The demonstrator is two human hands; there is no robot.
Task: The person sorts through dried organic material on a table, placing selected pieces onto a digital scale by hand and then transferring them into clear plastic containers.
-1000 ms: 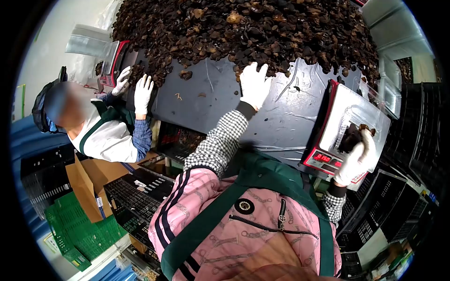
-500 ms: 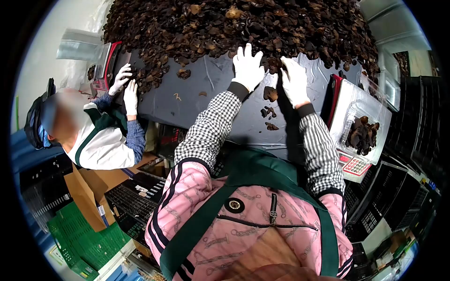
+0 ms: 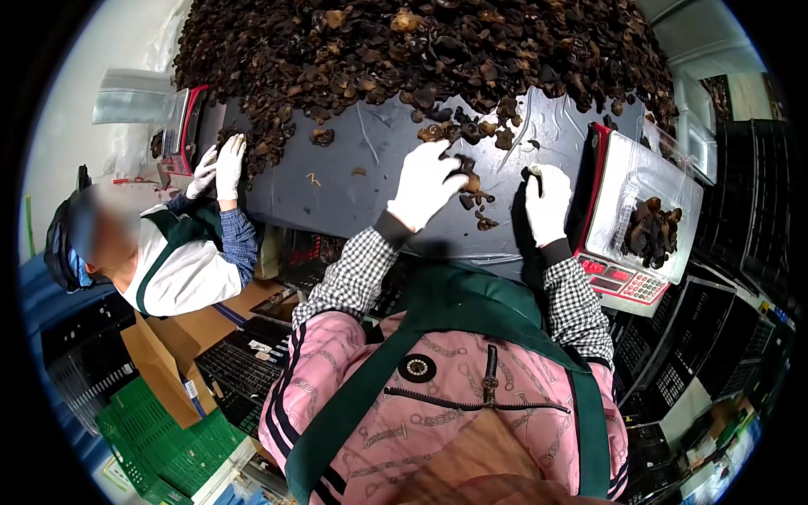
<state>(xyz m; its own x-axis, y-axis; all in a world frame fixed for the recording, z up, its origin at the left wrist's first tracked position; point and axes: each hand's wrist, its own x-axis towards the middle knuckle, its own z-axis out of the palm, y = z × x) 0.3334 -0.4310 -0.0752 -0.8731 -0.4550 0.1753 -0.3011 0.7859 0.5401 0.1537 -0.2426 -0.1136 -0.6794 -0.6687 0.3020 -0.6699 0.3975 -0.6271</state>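
White gloves cover both hands. My left hand is over the dark table, its fingers curled at a few loose brown fungus pieces; one piece lies between thumb and fingers. My right hand is bent above the table to the right, a small dark piece at its fingertips. Further back spreads a large heap of dark fungus, with loose pieces along its front edge. Right of my right hand, a red and white scale carries a clear tray with a clump of fungus.
At the left a co-worker in white gloves reaches to the heap beside another scale. Clear trays are stacked at the back right. Black crates, a cardboard box and a green crate surround the table.
My right hand left the scale's tray, reached the heap edge, then drew back toward me. My left hand moved from the heap to the loose pieces. More pieces now lie on the table.
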